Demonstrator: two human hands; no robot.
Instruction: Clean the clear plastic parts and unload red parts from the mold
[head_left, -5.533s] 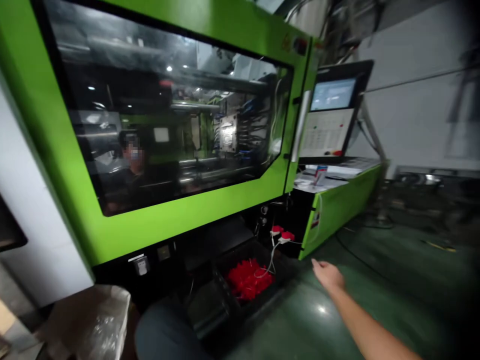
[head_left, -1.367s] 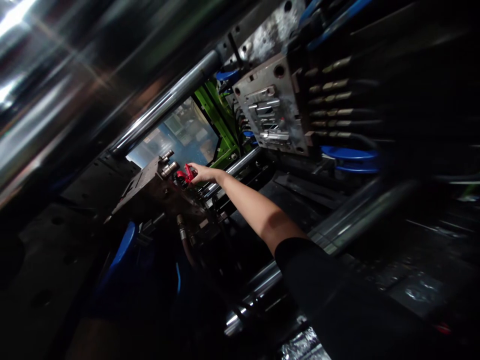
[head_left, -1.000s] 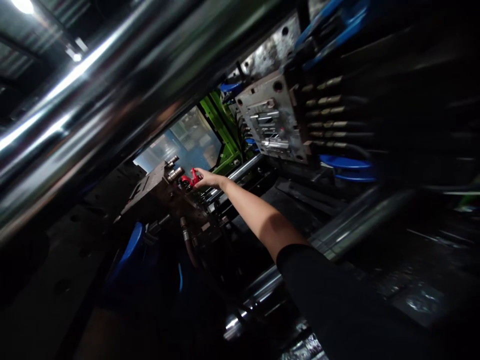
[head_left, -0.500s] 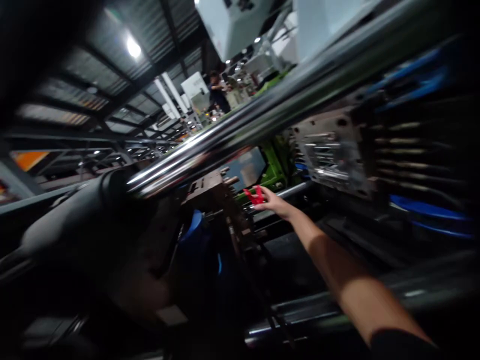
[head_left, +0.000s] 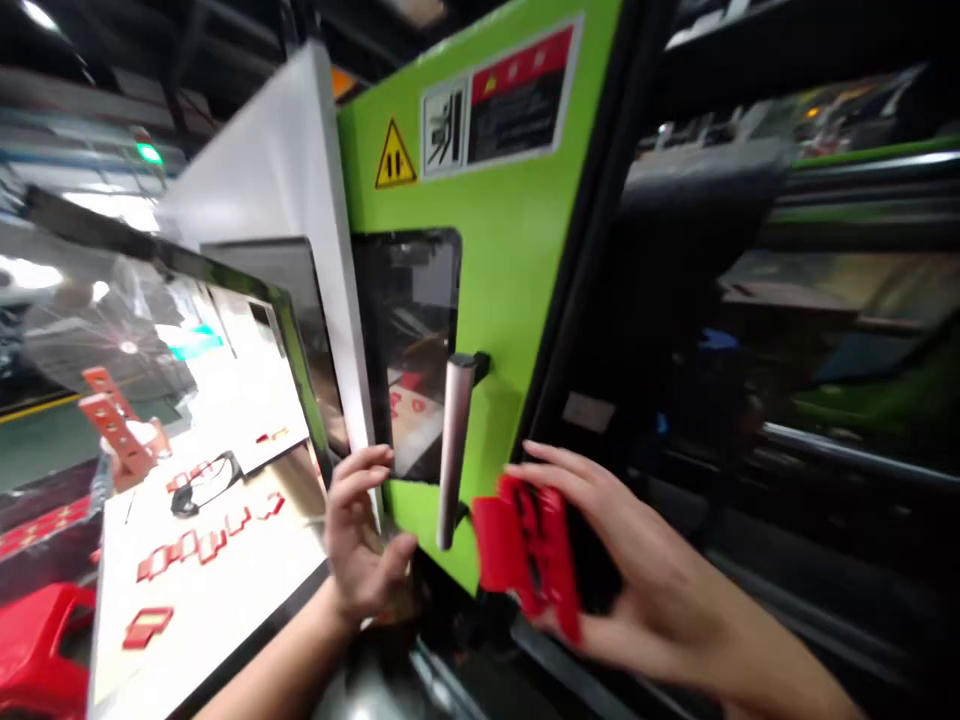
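Red plastic part (head_left: 529,558), flat across the loosely curled fingers of the right hand (head_left: 645,590), clear of the green door (head_left: 495,250); left hand (head_left: 360,545), open and empty, just beside the door handle (head_left: 452,450).

Two hands (head_left: 360,540) (head_left: 637,590), one red moulded part (head_left: 529,555), one door handle (head_left: 454,450), two warning labels (head_left: 495,100).

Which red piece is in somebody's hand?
The big red plastic piece in the right hand. The small red pieces lie on the white board, untouched.
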